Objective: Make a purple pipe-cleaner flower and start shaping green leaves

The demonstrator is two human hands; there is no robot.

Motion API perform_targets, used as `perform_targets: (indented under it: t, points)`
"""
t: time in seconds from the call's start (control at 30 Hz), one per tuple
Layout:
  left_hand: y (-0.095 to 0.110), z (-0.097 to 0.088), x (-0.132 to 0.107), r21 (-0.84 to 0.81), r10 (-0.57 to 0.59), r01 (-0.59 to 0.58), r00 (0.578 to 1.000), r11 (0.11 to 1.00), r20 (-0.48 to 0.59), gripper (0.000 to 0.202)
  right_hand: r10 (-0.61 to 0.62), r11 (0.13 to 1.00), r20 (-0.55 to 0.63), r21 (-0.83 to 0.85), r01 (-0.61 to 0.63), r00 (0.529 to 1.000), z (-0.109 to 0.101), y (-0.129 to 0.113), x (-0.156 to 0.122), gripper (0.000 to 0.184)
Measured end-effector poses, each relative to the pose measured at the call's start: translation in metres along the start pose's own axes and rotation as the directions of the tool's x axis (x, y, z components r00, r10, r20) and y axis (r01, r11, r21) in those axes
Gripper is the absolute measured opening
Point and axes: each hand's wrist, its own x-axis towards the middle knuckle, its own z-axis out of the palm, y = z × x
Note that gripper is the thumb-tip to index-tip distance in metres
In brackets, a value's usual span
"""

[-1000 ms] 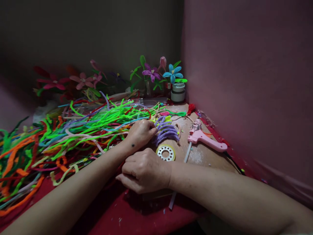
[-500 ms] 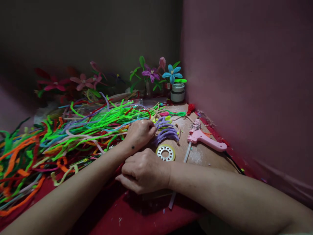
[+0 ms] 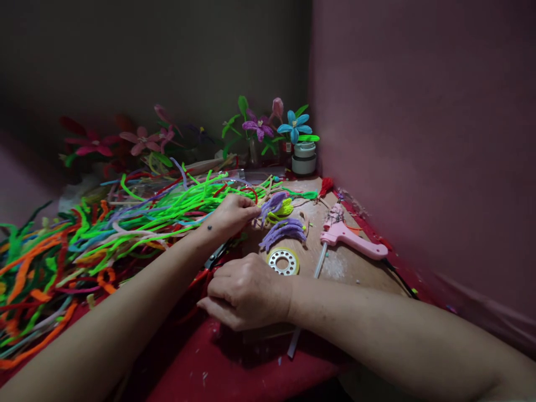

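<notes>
My left hand point(image 3: 234, 213) reaches over the board with thumb and fingers pinched on a purple pipe-cleaner petal point(image 3: 273, 205), which sticks out to the right. Beneath that petal lie yellow pipe-cleaner pieces point(image 3: 285, 207). A row of curved purple pipe-cleaner pieces point(image 3: 285, 232) rests just nearer to me. My right hand point(image 3: 251, 293) is closed by the board's near edge, its fingers curled; whatever is inside them is hidden. A roll of tape point(image 3: 283, 262) lies right behind my right hand. Partly under my left wrist, dark scissors point(image 3: 216, 256) show.
Loose pipe cleaners point(image 3: 167, 212) in many colours heap across the left. A pink glue gun point(image 3: 354, 241) with a glue stick lies right on the board point(image 3: 335, 271). Pipe-cleaner flowers point(image 3: 259, 127) and a lidded jar point(image 3: 304, 162) stand at the back, near the pink wall point(image 3: 422, 128).
My left hand has lifted slightly up and left, and a purple petal has come away from the row with it. Scissors and yellow pieces now show more. My right hand stays almost still.
</notes>
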Motion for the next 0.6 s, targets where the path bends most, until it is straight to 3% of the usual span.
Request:
perform_targets:
  t: [0.37,0.6]
  points:
    - [-0.003,0.001,0.003,-0.170,-0.003,0.017,0.996,0.985,0.085,0.025,0.008,1.000,0.007,0.000,-0.008,1.000,-0.001,0.000,0.000,0.029]
    - [-0.005,0.009,0.009,0.073,0.042,-0.045,0.998,0.996,0.038,0.028,0.003,1.000,-0.008,0.012,-0.003,1.000,0.001,0.001,-0.001,0.039]
